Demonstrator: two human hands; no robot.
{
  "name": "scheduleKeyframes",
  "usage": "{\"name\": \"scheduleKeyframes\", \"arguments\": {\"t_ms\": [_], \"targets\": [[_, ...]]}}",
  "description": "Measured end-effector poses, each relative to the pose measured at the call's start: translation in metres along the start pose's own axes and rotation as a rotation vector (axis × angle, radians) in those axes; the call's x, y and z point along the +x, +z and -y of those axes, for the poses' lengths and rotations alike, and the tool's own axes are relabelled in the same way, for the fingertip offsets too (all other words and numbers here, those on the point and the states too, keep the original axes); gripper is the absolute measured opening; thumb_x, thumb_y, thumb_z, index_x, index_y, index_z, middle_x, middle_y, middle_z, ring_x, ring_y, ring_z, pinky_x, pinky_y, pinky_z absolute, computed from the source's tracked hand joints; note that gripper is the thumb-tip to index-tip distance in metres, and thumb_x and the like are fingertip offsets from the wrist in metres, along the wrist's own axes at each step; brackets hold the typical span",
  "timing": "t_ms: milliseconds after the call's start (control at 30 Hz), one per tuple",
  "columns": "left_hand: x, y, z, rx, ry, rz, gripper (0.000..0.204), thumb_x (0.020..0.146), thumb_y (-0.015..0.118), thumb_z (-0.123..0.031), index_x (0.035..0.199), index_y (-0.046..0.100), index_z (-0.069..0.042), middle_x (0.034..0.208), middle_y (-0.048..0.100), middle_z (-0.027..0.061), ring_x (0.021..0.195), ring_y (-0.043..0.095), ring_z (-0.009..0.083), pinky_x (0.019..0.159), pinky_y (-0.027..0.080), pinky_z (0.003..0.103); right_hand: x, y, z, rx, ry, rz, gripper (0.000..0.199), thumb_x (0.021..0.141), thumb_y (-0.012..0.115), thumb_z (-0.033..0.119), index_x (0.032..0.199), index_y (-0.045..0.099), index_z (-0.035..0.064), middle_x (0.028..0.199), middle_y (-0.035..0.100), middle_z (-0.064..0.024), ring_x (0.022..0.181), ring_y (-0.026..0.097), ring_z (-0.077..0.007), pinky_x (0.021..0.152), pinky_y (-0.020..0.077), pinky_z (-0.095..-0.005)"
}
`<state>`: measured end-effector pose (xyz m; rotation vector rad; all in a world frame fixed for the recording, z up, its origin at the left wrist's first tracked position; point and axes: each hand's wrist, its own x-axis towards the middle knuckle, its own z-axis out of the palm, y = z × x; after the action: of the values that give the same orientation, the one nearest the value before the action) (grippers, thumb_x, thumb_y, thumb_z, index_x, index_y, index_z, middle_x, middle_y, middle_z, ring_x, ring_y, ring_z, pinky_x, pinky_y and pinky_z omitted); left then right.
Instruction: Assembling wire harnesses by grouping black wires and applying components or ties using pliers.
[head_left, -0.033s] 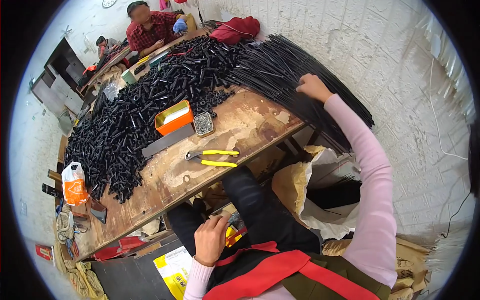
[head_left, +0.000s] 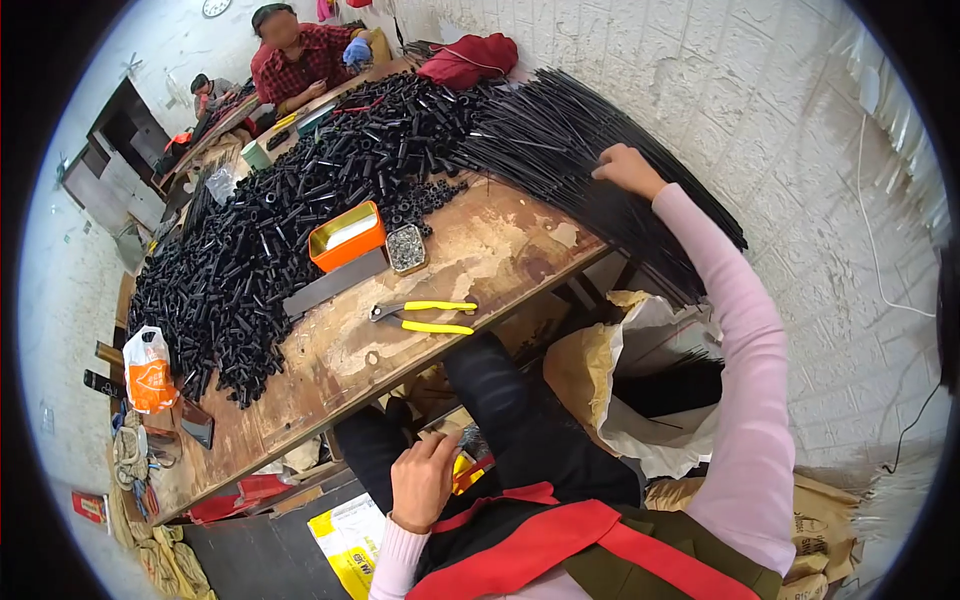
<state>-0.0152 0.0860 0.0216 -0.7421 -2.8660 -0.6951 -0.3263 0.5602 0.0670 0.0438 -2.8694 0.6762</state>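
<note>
Black tubes [head_left: 250, 250]: lying heaped across the table [head_left: 500, 230].
Left hand [head_left: 421, 482]: hovering near the lap with curled fingers; cannot tell if holding anything.
Yellow-handled pliers [head_left: 438, 306]: lying near the front edge.
Black rods [head_left: 545, 125]: spreading over the table's right end.
Right hand [head_left: 630, 172]: hovering at the rods, fingers bent; cannot tell if gripping.
</note>
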Motion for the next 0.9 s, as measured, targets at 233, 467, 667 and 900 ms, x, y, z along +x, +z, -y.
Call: {"name": "scheduleKeyframes", "arguments": {"t_ms": [233, 467, 667, 900], "targets": [[-0.014, 0.013, 0.004, -0.082, 0.039, 0.051, 0.02, 0.086, 0.064, -0.011, 0.106, 0.067, -0.007, 0.09, 0.065, 0.0111, 0.078, 0.064, 0.0303, 0.068, 0.052, 0.038, 0.009, -0.029, 0.025, 0.138, 0.186, 0.046, 0.022, 0.085, 0.061, 0.017, 0.085, 0.064, -0.0052, 0.074, 0.068, -0.0176, 0.067, 0.069, -0.0274, 0.062, 0.0553, -0.0386], [-0.031, 0.009, 0.016, -0.146, 0.028, 0.05, 0.02, 0.087, 0.063, -0.011, 0.106, 0.067, -0.006, 0.09, 0.065, 0.0126, 0.08, 0.064, 0.0333, 0.069, 0.052, 0.04, 0.06, -0.064, 0.06, 0.041, 0.132, -0.071, 0.039, 0.087, 0.062, 0.034, 0.097, 0.066, -0.0027, 0.084, 0.069, -0.0225, 0.079, 0.067, -0.0342, 0.073, 0.0502, -0.0431], [-0.047, -0.007, 0.021, -0.166, 0.017, 0.02, 0.019, 0.087, 0.063, -0.012, 0.105, 0.067, -0.008, 0.091, 0.065, 0.0134, 0.081, 0.065, 0.0338, 0.069, 0.052, 0.041, 0.074, -0.076, 0.171, 0.836, 0.205, 0.36, 0.031, 0.095, 0.059, 0.033, 0.079, 0.058, 0.0069, 0.061, 0.042, 0.0052, 0.045, 0.034, -0.0045, 0.039, 0.0281, -0.0216], [0.005, -0.085, 0.025, -0.8, 0.096, -0.041, 0.019, 0.095, 0.058, -0.008, 0.11, 0.066, 0.001, 0.092, 0.07, 0.0077, 0.082, 0.064, 0.0131, 0.075, 0.052, 0.029, 0.014, -0.037, 0.325, 1.231, 0.072, 0.324, 0.036, 0.097, 0.054, 0.045, 0.09, 0.057, 0.01, 0.058, 0.036, 0.0089, 0.042, 0.026, -0.0037, 0.038, 0.0213, -0.0205]]}}
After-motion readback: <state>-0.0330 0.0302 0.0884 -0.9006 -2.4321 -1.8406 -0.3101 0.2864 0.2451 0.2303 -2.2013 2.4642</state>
